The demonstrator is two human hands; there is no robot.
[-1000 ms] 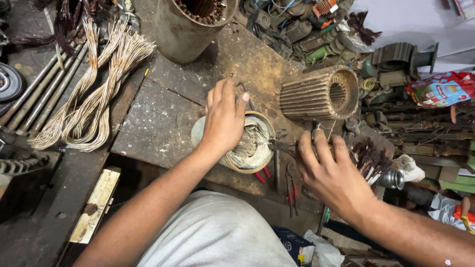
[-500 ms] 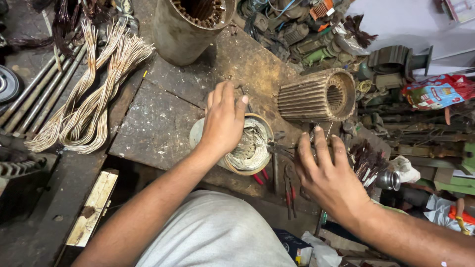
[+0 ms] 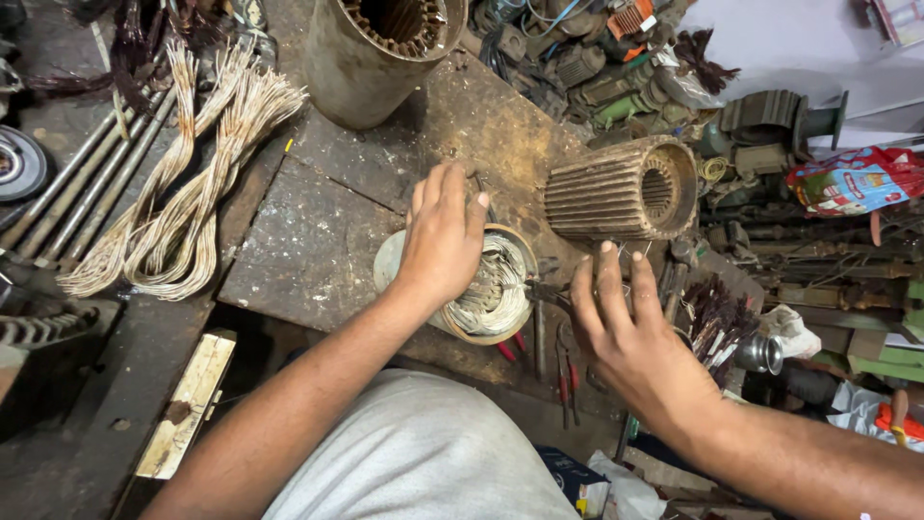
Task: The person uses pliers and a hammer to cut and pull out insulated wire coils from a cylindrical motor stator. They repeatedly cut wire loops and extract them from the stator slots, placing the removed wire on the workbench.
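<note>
We see a small round motor stator with a pale metal shell and a tangle of silvery wire windings [image 3: 491,289] sitting near the front edge of the worn, stained wooden workbench [image 3: 318,241]. Its rim is tan and ring-shaped, and the windings fill the bore in loose grey loops. It stands on end, so its long axis runs up towards us and the open mouth faces the camera.

Our left hand [image 3: 443,236] lies flat over the left half of the stator, fingers together and lightly curved, pressing down on its top rather than closing around it. Our right hand [image 3: 635,337] hovers just to the right of the stator, fingers spread and slightly bent, holding nothing that we can make out. Beneath it lie red-handled pliers [image 3: 563,366] on the bench; we cannot tell whether the palm touches them.

Behind the right hand a rusty ribbed cylindrical motor housing [image 3: 621,188] lies on its side, its open end pointing right. A larger dull grey steel stator cylinder [image 3: 380,53] stands upright at the far edge. Bundles of pale looped coil wire [image 3: 183,212] lie to the left.
</note>
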